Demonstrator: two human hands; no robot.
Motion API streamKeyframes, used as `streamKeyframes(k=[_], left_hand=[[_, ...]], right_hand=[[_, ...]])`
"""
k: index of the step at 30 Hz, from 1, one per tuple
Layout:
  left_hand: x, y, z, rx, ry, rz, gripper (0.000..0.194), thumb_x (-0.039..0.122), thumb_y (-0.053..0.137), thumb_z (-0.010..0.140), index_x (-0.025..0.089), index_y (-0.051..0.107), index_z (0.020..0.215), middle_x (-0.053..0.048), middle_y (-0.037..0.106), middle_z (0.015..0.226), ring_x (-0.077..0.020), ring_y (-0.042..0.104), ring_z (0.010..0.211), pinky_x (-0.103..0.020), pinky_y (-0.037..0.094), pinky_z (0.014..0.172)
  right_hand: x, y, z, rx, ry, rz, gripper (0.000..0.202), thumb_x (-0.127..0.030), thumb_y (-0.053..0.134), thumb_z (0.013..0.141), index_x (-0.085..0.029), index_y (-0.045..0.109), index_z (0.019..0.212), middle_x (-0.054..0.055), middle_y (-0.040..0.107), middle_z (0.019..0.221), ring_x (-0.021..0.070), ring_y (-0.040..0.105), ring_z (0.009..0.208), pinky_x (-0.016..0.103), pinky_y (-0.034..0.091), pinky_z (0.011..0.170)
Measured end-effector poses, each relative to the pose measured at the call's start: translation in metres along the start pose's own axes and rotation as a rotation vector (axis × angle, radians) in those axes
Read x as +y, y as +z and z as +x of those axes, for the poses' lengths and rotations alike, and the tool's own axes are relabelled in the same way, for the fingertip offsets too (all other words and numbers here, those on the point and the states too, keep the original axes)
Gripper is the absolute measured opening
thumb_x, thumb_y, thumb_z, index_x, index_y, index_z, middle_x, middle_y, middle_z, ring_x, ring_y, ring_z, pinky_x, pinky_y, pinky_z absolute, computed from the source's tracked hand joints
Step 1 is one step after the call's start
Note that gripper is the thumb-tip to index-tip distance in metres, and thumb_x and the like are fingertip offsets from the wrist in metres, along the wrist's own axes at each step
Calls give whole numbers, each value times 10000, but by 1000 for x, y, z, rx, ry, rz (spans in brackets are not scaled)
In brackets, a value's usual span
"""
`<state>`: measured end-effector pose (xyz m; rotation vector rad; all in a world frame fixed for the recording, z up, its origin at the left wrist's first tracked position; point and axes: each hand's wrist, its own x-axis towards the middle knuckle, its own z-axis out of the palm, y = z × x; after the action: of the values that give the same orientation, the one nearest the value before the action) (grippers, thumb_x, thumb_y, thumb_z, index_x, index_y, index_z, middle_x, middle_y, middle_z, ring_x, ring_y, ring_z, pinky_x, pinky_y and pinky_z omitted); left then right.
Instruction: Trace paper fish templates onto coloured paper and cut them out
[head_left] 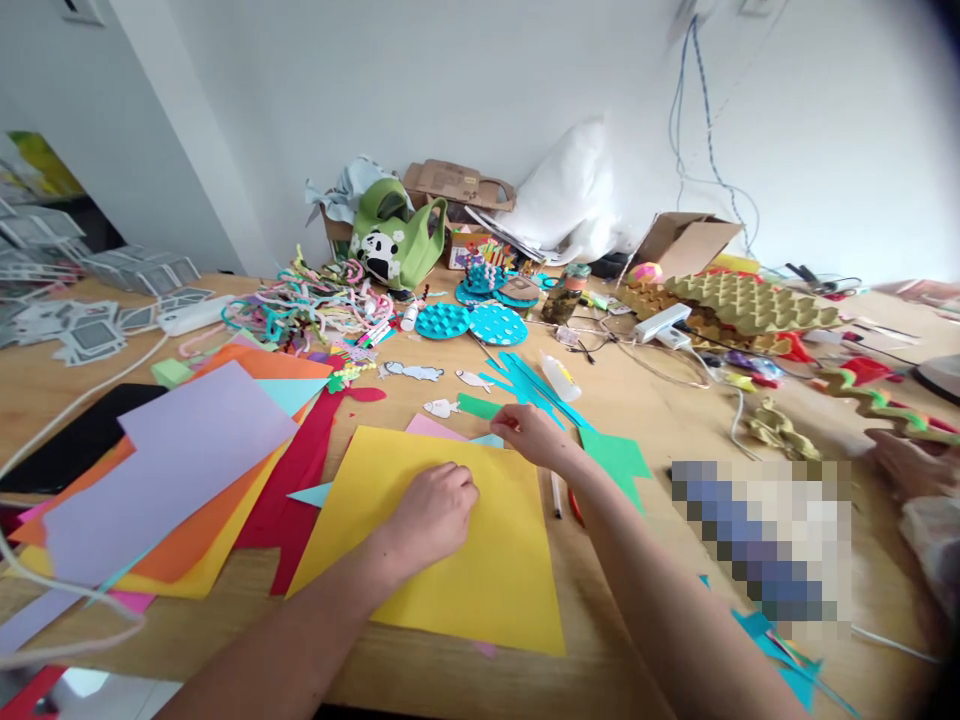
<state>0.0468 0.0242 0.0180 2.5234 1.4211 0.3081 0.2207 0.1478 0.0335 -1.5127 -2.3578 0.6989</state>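
A large sheet of yellow paper lies flat on the table before me. Resting on its middle is my left hand, closed, with the fingers curled under and their tips hidden. My right hand is closed in a pinch above the sheet's far edge. Its fingertips are beside a strip of green paper; whether they grip anything I cannot tell. Just beyond lie paper fish cutouts, and a white glue bottle is on its side. A pen lies by the sheet's right edge.
Coloured paper sheets overlap at left, near a red paper piece. Pipe cleaners, blue discs, a green panda bag and egg trays fill the back. Another person's hand is at far right.
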Motion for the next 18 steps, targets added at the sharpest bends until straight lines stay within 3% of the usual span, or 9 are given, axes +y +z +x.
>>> streamKeyframes(k=[2,5,11,18], left_hand=[[1,0,0,-4,-3,4,283,20,468,764,148,666,921,-85,634,926,-217,578,920,-342,478,846],[2,0,0,-3,-5,12,283,19,470,763,149,666,920,-83,631,917,-215,572,924,-342,473,855],[1,1,1,17,-9,22,273,30,475,771,150,670,918,-79,634,917,-220,570,924,-343,471,851],[2,1,0,22,3,42,251,33,479,781,163,662,893,-81,632,908,-216,567,924,-344,468,854]], right_hand=[[11,-5,-7,-87,1,-54,109,-235,593,787,-180,673,738,26,663,684,159,585,667,247,397,592],[18,-4,-10,-154,-14,-109,101,-258,616,786,-179,671,756,24,658,717,153,573,692,241,383,605],[11,0,-4,-179,2,-155,173,-327,632,789,-167,630,722,33,631,714,150,552,681,238,340,562],[1,-10,-3,-258,-10,-108,214,-367,585,834,-171,670,849,40,677,766,153,575,670,233,354,532]])
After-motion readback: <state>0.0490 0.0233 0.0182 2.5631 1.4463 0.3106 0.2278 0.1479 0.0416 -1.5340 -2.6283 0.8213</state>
